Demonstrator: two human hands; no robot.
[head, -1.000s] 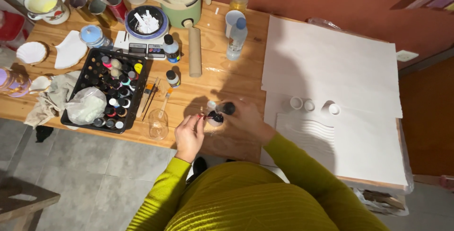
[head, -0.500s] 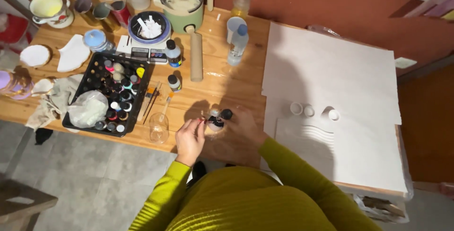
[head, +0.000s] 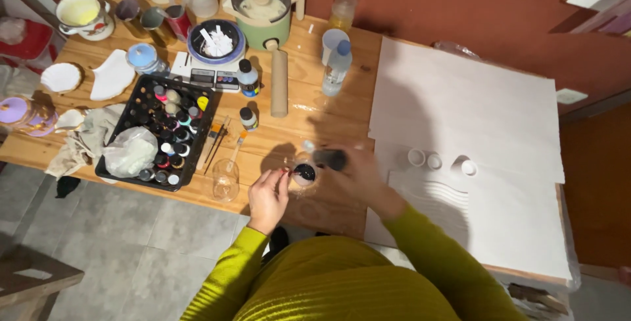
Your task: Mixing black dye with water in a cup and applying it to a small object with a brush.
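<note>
At the bench's near edge, your left hand (head: 268, 193) pinches the small cup of black paint (head: 303, 174) while your right hand (head: 355, 171) grips a dark bottle (head: 330, 159) tilted over it. Overpour, and I'd expect paint on the white sheet (head: 460, 111) just beside.

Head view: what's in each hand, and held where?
Right hand holds a small dark bottle around its body, tipped over a small clear cup. Left hand pinches that cup's rim with its fingertips.

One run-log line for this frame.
left hand: steadies small cup | right hand: tilts dark bottle over cup | black tray: paint bottles
</note>
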